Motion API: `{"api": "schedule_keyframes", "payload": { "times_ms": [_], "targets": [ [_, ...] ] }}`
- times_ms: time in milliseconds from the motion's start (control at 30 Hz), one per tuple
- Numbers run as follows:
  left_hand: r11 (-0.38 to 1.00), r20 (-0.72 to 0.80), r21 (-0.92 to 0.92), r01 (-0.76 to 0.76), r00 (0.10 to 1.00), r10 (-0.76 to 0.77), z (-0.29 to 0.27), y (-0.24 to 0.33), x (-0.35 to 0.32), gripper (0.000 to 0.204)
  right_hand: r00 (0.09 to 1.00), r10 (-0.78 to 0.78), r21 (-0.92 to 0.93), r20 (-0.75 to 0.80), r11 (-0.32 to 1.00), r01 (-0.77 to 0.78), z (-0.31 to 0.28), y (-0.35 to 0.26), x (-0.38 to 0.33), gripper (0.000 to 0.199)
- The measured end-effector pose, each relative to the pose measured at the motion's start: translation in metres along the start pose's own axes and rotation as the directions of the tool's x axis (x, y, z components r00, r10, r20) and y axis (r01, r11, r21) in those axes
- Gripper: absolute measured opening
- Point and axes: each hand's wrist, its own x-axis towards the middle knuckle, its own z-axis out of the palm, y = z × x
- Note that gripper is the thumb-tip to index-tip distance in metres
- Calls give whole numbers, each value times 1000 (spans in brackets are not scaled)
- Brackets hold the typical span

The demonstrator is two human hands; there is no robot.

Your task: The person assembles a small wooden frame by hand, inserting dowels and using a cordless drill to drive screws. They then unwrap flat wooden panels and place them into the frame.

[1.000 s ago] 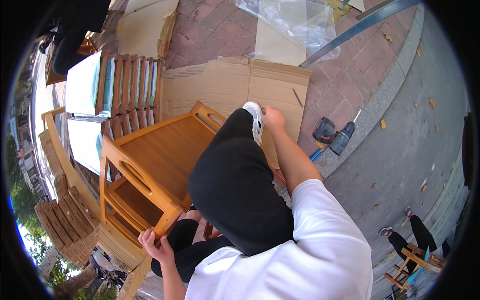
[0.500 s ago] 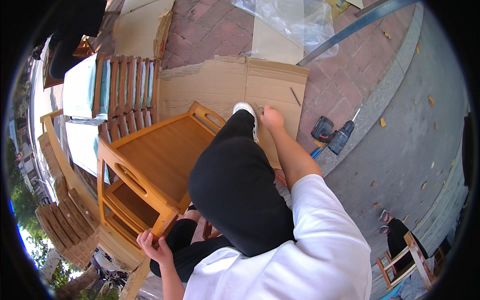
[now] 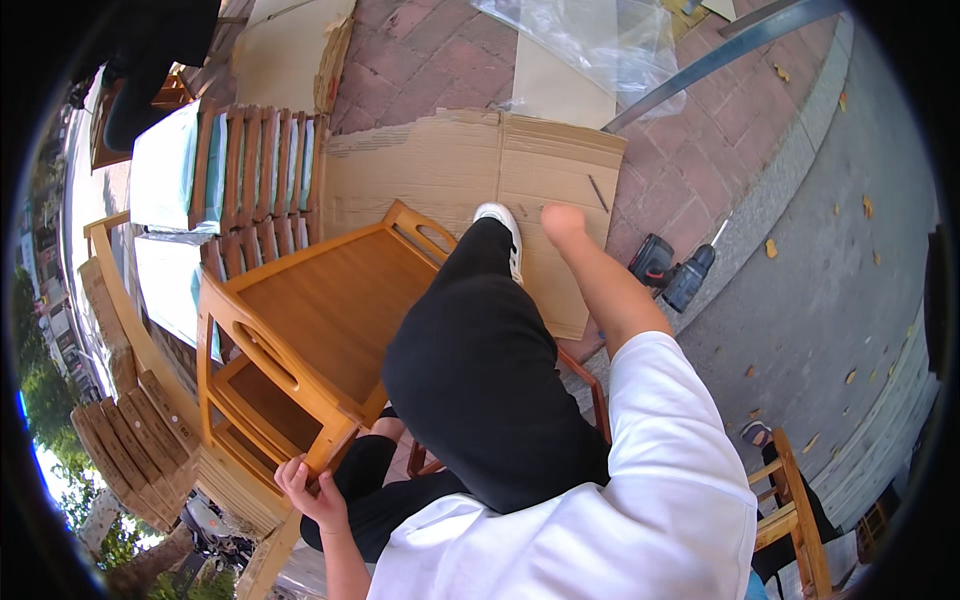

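A tiered wooden shelf unit [image 3: 335, 300] in orange-brown, with slotted handles on its top tray, stands on my left and leans against my legs. My left hand [image 3: 313, 492] is closed round its near lower corner, thumb on the edge. Over the flattened cardboard [image 3: 415, 165], just right of my white shoe [image 3: 497, 214], my right hand [image 3: 563, 222] is curled into a fist. Whatever it holds, if anything, is hidden. A thin dark rod [image 3: 598, 193] lies on the cardboard near that hand. The cordless drill [image 3: 684, 272] rests on the kerb beyond my forearm.
Stacked wooden panels [image 3: 250, 165] with pale wrapping stand behind the shelf unit. More brown boards [image 3: 135, 450] are piled at far left. A metal rail [image 3: 720, 65] crosses the upper right, beside clear plastic sheeting [image 3: 590, 40]. At lower right a person handles a wooden frame [image 3: 790, 500].
My right hand has lifted slightly and drawn right, away from my shoe, its fingers now curled in. My left hand keeps its hold. The other person's wooden frame has shifted at lower right.
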Motion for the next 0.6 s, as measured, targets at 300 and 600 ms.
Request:
{"api": "schedule_keyframes", "payload": {
  "times_ms": [300,600],
  "targets": [
    [1000,9,5,8,1000,-8,-2,0,1,32,988,134,829,81,541,-142,29,33,-5,22],
    [1000,5,-1,31,1000,-31,-2,0,-6,33,995,-81,824,-50,-566,-5,-20,20,-69,18]
  ]
}}
